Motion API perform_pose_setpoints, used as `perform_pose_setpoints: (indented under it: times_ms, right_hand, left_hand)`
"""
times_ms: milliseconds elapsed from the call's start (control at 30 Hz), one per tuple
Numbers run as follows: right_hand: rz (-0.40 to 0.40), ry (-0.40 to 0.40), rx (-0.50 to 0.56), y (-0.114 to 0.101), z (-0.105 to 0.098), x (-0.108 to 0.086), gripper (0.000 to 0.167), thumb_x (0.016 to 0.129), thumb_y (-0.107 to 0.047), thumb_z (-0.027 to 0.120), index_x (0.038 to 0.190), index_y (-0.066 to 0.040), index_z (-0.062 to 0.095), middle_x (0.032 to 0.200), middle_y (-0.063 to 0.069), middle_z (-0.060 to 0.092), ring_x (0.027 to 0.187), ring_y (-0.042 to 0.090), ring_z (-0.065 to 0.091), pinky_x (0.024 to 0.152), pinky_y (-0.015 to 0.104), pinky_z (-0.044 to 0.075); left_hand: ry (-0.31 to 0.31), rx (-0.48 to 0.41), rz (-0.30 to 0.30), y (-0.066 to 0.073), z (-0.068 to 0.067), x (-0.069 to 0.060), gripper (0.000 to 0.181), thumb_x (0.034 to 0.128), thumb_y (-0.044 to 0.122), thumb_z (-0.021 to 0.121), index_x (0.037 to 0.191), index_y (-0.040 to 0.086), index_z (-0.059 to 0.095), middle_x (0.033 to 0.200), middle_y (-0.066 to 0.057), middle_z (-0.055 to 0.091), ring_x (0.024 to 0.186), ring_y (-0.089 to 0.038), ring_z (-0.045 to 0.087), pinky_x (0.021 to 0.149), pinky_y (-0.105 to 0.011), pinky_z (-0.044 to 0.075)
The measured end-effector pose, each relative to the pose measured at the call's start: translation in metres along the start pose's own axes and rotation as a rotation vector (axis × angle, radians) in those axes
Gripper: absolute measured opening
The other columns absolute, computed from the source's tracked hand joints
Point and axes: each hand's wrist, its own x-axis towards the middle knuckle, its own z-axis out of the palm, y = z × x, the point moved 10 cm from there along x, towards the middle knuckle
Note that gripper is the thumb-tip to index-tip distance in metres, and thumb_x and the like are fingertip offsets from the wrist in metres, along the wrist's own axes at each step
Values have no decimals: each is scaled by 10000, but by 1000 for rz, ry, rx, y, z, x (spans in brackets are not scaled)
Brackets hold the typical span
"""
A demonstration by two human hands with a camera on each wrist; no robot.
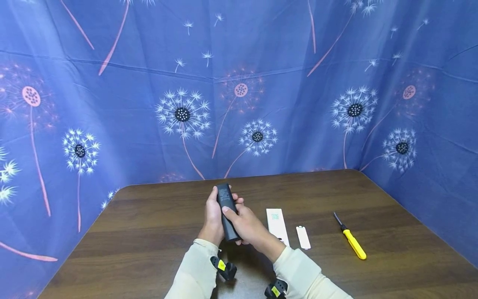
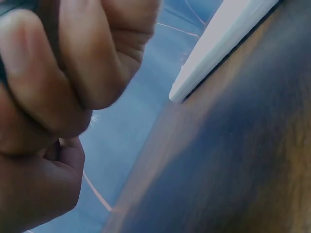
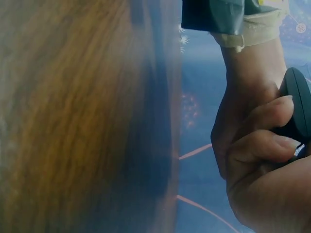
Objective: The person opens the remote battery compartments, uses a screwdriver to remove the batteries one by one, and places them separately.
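Both hands hold a slim black remote control (image 1: pixel 225 197) up off the table, its printed back facing up. My left hand (image 1: pixel 213 216) grips it along its left side, the thumb lying along its edge. From the right, my right hand (image 1: pixel 251 224) holds it too, with the thumb pressed on its back and fingers curled beneath. In the right wrist view one rounded end of the remote (image 3: pixel 294 99) shows beside curled fingers. The left wrist view has curled fingers close up, and most of the remote is hidden there.
On the brown wooden table (image 1: pixel 157 232), right of the hands, lie a white remote-like slab (image 1: pixel 277 226) with a green printed square and a small white tabbed cover (image 1: pixel 303 237). Farther right rests a yellow-handled screwdriver (image 1: pixel 352 243). A blue dandelion-patterned curtain (image 1: pixel 291 108) hangs behind the table.
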Motion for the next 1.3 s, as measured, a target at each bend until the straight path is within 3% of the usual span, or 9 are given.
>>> perform_pose_setpoints:
  times_ms: [100,333,433,667,967,1300]
  right_hand:
    - [0,-31,28,0,3,0,464,1048,-439,486,1176,7,517,646,91,571,368,137,476,334,247,370]
    - [9,-74,100,-1,6,-2,489,1043,-415,522,1280,12,495,728,144,670,422,168,562,371,261,416]
    - [21,-85,131,0,8,-2,506,1035,-415,539,1342,-18,471,764,148,681,467,181,600,391,267,439]
    - [48,-97,207,4,9,-4,497,1039,-361,542,1408,-43,444,806,146,674,551,187,639,403,260,449]
    - [65,-134,246,6,10,-5,507,1031,-322,549,1446,-63,413,839,168,669,524,179,607,406,241,423]
    - [90,-196,287,4,17,-8,509,1028,-273,534,1462,-70,363,828,156,651,473,138,538,395,214,350]
  left_hand:
    - [4,-4,10,1,0,-1,492,1087,506,185,1298,131,422,826,16,605,782,-150,654,871,-355,464]
    - [22,17,-59,-6,-3,-5,621,1055,595,189,946,98,546,779,18,644,785,-165,617,870,-344,444]
    - [41,12,-53,-5,-5,-5,646,1050,604,188,883,101,557,762,14,644,769,-171,608,832,-338,459]
    - [72,4,-18,-3,-6,-3,626,1065,566,159,914,79,521,728,33,606,706,-152,620,719,-316,492]
    - [78,-25,-16,-3,-7,-2,626,1064,567,156,908,81,519,731,36,595,708,-147,627,719,-311,488]
    - [81,-28,30,3,-9,-1,478,1084,507,152,1208,122,406,751,26,559,690,-144,638,663,-321,503]
